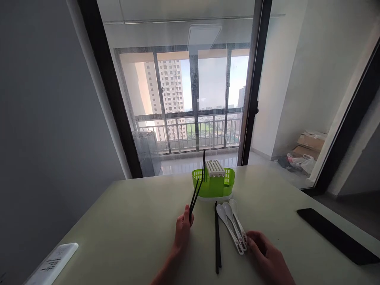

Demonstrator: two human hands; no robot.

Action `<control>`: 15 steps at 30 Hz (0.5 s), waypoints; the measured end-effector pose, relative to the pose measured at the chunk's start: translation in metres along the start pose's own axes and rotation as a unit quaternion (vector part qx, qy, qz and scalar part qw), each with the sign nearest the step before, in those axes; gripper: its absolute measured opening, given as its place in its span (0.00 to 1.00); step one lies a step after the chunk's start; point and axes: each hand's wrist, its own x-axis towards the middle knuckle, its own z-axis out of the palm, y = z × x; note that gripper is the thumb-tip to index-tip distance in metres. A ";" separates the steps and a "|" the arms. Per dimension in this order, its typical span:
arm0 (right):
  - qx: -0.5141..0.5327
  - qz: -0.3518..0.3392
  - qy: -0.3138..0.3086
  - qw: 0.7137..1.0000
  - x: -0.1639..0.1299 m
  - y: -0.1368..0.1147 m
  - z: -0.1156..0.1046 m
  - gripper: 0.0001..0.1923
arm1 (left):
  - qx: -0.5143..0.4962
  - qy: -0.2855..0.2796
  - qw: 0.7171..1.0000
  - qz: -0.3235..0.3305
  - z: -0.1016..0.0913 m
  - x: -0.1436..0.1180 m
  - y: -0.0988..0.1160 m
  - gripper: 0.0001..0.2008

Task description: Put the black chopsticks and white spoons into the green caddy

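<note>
My left hand (184,225) is closed around a pair of black chopsticks (195,197), their upper ends tilted toward the green utensil holder (216,187). That holder has a white slotted top (215,168), and dark chopsticks (203,166) stand in its left compartment. On the table, another pair of black chopsticks (217,237) lies lengthwise. Three white spoons (230,223) are fanned out beside them, bowls toward the holder. My right hand (264,253) rests at the handle end of the rightmost spoon, fingers curled and touching it; a firm grip cannot be made out.
The pale table (133,221) carries a long black flat object (338,235) at the right and a white box-like item with printing (53,263) at the left. Beyond the far edge are a dark-framed glass door (251,87) and cardboard boxes with bags (310,146).
</note>
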 end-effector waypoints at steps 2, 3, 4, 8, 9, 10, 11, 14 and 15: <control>0.003 0.001 0.005 1.000 0.000 0.000 0.000 0.23 | -0.003 0.002 1.000 -0.001 0.000 0.000 0.000 0.35; 0.004 0.003 0.007 1.000 0.000 0.000 0.000 0.23 | -0.002 0.003 1.000 0.000 0.000 0.001 0.000 0.35; 0.004 0.005 0.008 1.000 0.001 0.000 0.000 0.23 | 0.002 0.004 1.000 0.002 0.000 0.000 0.000 0.35; 0.004 0.012 0.000 1.000 0.001 0.002 -0.001 0.24 | 0.019 -0.007 1.000 0.015 0.000 -0.001 0.000 0.34; 0.003 0.014 -0.004 1.000 0.001 0.002 -0.001 0.24 | 0.021 -0.009 1.000 0.018 -0.001 -0.001 0.001 0.34; 0.002 0.016 -0.007 1.000 0.001 0.002 -0.001 0.24 | 0.022 -0.010 1.000 0.018 -0.001 -0.001 0.001 0.34; 0.002 0.018 -0.007 1.000 0.001 0.002 -0.001 0.24 | 0.021 -0.007 1.000 0.014 -0.001 -0.001 0.001 0.35; 0.005 0.019 -0.001 1.000 -0.001 0.001 -0.001 0.23 | 0.011 0.011 1.000 -0.007 -0.001 -0.001 0.001 0.35; 0.006 0.017 0.000 1.000 -0.001 0.001 -0.002 0.23 | 0.007 0.013 1.000 -0.010 0.000 0.000 0.001 0.36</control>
